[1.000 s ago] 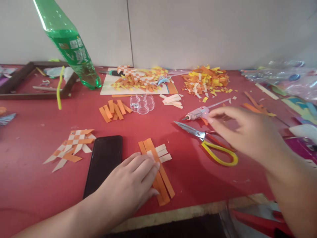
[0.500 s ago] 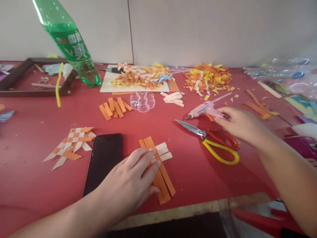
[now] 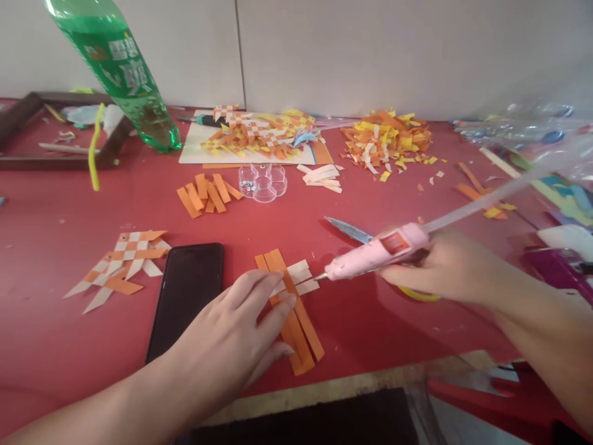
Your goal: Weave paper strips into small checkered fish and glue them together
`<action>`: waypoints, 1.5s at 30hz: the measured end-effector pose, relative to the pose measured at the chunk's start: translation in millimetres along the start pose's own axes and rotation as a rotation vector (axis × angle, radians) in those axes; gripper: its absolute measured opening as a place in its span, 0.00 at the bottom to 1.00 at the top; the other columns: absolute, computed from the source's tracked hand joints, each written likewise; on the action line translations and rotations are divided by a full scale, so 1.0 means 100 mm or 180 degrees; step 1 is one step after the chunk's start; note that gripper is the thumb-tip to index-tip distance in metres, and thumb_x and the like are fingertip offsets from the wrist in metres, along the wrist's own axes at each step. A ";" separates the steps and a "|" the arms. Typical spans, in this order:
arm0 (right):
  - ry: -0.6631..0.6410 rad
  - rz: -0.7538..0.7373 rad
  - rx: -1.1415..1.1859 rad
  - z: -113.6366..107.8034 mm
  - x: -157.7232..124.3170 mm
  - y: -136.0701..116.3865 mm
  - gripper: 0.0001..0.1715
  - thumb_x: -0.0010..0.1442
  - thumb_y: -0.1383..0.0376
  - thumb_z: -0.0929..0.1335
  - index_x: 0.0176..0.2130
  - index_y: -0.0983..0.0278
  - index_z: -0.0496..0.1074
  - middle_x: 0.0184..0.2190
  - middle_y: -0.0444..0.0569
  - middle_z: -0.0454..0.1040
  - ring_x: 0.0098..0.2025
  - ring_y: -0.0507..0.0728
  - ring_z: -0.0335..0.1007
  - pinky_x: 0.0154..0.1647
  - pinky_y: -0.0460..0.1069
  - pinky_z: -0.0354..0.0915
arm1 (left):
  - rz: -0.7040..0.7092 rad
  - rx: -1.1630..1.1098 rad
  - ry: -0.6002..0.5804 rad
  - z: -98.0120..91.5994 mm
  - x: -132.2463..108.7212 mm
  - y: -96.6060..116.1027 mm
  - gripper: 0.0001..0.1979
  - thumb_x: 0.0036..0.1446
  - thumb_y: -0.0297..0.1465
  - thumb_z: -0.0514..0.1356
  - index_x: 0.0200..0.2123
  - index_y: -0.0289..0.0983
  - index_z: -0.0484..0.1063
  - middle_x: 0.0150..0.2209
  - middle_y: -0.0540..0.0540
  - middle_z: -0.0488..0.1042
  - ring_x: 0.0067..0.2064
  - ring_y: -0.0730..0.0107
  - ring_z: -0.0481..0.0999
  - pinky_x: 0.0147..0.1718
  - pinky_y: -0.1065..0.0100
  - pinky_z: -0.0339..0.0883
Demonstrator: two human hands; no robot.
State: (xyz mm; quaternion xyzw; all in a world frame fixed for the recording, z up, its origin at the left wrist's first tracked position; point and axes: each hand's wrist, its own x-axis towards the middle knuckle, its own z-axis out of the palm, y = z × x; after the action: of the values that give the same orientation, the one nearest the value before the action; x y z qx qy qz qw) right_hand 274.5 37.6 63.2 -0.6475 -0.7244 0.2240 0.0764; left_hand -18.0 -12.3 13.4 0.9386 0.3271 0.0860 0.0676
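Note:
My left hand (image 3: 250, 315) lies over orange paper strips (image 3: 301, 327), its fingers stretched and resting on them. These strips cross over short white paper strips (image 3: 299, 270), whose ends stick out to the right. In my right hand (image 3: 445, 266) is a pink hot glue gun (image 3: 370, 254), gripped by the handle, with a clear glue stick (image 3: 482, 204) out of its back. The gun's tip points left, close beside the white strip ends; I cannot tell if it touches. Scissors (image 3: 349, 230) lie under the gun and right hand, partly hidden.
A black phone (image 3: 185, 296) lies left of my left hand, beside woven paper fish (image 3: 123, 259). Behind are cut orange strips (image 3: 208, 194), a clear flower-shaped dish (image 3: 263, 184), white strips (image 3: 322, 176) and a scrap pile (image 3: 389, 139). A green bottle (image 3: 125, 80) stands back left.
My right hand has lifted the glue gun off the table and brought it left and nearer, its tip now by the white strips. My left hand stays on the strips.

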 end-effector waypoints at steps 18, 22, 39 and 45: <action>-0.0537 -0.1093 -0.0122 0.14 0.19 -0.37 0.09 0.50 0.68 0.67 0.21 0.59 0.65 0.20 0.39 0.69 0.21 0.52 0.66 0.21 0.49 0.60 | 0.0022 0.0112 -0.0131 0.04 -0.01 -0.02 0.23 0.65 0.40 0.54 0.57 0.32 0.72 0.58 0.32 0.71 0.57 0.43 0.70 0.51 0.47 0.73; -0.0414 -0.1461 -0.0107 0.15 0.21 -0.39 0.11 0.49 0.70 0.65 0.20 0.60 0.60 0.20 0.38 0.66 0.21 0.50 0.64 0.24 0.49 0.60 | -0.0007 0.0099 -0.0159 0.03 -0.01 -0.02 0.23 0.66 0.40 0.54 0.57 0.32 0.72 0.58 0.31 0.71 0.57 0.42 0.70 0.49 0.47 0.74; -0.0380 -0.1620 -0.0654 0.06 0.25 -0.52 0.12 0.48 0.73 0.64 0.20 0.61 0.57 0.16 0.36 0.62 0.18 0.47 0.57 0.19 0.45 0.50 | -0.0030 0.0104 -0.0127 0.02 0.00 -0.01 0.22 0.64 0.40 0.56 0.55 0.33 0.74 0.56 0.33 0.73 0.57 0.44 0.71 0.50 0.48 0.74; -0.0325 -0.1703 -0.0643 0.06 0.24 -0.55 0.12 0.46 0.74 0.64 0.19 0.61 0.57 0.17 0.36 0.63 0.18 0.47 0.58 0.20 0.44 0.50 | -0.0038 0.0119 -0.0040 0.03 0.00 -0.02 0.22 0.63 0.40 0.57 0.54 0.33 0.74 0.56 0.33 0.73 0.56 0.44 0.71 0.50 0.48 0.74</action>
State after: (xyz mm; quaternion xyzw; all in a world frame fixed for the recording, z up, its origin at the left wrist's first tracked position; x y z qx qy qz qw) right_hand 219.1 56.2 77.0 -0.4257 -0.8910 0.1550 0.0313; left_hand -18.8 -11.4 9.7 0.9383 0.3338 0.0735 0.0526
